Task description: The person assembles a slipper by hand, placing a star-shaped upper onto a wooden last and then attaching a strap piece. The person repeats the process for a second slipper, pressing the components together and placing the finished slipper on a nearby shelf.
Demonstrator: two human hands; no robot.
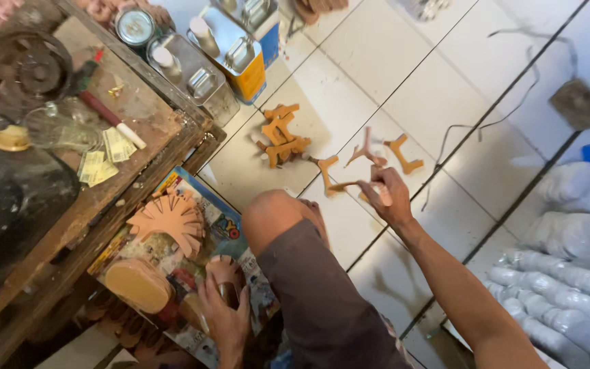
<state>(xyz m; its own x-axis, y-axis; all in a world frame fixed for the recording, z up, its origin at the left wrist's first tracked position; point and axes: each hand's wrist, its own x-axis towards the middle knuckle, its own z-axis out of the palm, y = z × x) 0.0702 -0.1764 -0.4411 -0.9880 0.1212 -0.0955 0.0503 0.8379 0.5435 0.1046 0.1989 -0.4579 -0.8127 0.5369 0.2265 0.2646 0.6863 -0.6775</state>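
Head view shows my right hand (392,198) stretched out over the white tiled floor (445,75), fingers pinched narrow around a slim tan Y-shaped strap piece (346,184) whose free end trails off to the left of my fingertips. Just beyond the fingers lie more loose strap pieces (404,154), and farther off to their left a small heap of straps (281,137). My left hand (223,311) sits low beside my knee (274,215), fingers curled around what I take to be a brown sandal upper (227,270), though the blur there keeps me from being sure. Just past those fingers a fan of tan cut pieces (169,219) rests on a colourful printed board (230,219). To do this pick cleanly, I'd judge it best to keep the pinch close to the fork of the strap so it doesn't twist, and lift it clear of its neighbours before drawing it in.
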